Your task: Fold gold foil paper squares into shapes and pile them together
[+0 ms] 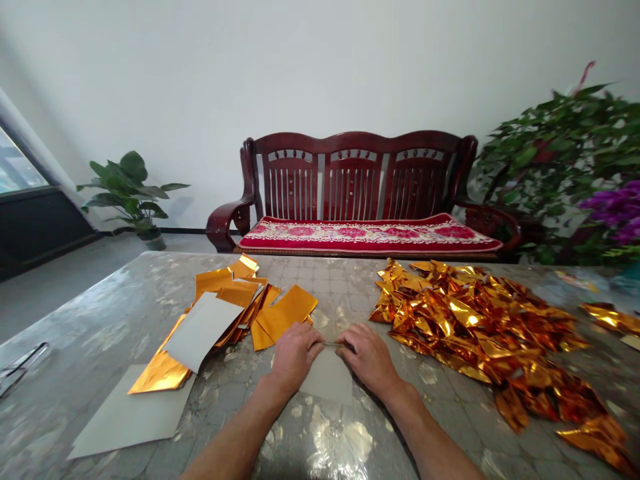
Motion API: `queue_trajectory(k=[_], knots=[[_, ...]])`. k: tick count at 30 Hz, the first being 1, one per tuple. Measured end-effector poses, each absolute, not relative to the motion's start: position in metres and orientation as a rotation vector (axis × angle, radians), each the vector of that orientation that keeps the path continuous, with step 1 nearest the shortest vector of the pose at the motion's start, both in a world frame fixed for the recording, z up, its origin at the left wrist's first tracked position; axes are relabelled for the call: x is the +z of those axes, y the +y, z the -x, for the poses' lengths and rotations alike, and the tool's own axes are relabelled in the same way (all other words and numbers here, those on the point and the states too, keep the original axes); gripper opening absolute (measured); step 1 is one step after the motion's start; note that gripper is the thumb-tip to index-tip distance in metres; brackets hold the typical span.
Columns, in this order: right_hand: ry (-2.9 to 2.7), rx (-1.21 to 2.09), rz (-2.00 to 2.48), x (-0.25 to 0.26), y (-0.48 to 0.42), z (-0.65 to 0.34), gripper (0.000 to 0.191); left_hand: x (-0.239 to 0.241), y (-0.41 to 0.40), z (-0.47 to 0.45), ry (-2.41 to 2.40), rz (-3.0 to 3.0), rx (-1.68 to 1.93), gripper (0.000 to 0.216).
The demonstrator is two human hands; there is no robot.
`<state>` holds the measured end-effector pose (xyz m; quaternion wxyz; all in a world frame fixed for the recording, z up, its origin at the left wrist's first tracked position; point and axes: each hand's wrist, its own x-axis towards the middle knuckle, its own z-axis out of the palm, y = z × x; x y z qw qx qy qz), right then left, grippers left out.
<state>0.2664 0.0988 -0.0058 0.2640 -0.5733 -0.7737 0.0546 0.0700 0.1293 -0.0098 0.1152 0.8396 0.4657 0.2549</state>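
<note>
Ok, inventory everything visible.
Held sheet: 1, pale grey, centre
Flat sheets: many, gold/grey, table left
Folded pieces: many, shiny gold, table right
Glasses-like item: 1, dark, left edge
Plastic: uncounted, clear, far right
Table: 1, grey, foreground
Bench: 1, dark red-brown, behind table
Mat: 1, red/white, on bench
Potted plant: 1, green, left
Foliage: uncounted, green, right
Flowers: uncounted, purple, right
Wall: 1, white, background
Panel: 1, dark, far left
Left hand, right hand: 2, bare, pinching held sheet

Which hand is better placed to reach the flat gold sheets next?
Probably the left hand: it is beside the flat gold sheets, while the right hand is nearer the folded gold pieces.
</note>
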Motion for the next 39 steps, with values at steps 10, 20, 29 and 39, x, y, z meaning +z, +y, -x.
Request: queue_trajectory(k=[10, 20, 29, 39], knots=[[-2.226, -0.137, 1.496, -0.006, 0.096, -0.265, 0.016, -0.007, 0.127, -0.068, 1.372, -2.66, 0.609, 0.02], [-2.325, -0.152, 1.516, -0.005, 0.088, -0.265, 0.022, -0.007, 0.117, -0.065, 1.406, -2.757, 0.393, 0.014], [-2.337, -0.057, 1.604, 0.001, 0.077, -0.258, 0.036, 0.009, 0.098, -0.077, 1.504, -2.775, 0.061, 0.023], [-2.363, -0.153, 1.745, -0.001, 0.069, -0.254, 0.037, -0.005, 0.085, -0.085, 1.583, -2.874, 0.044, 0.028]])
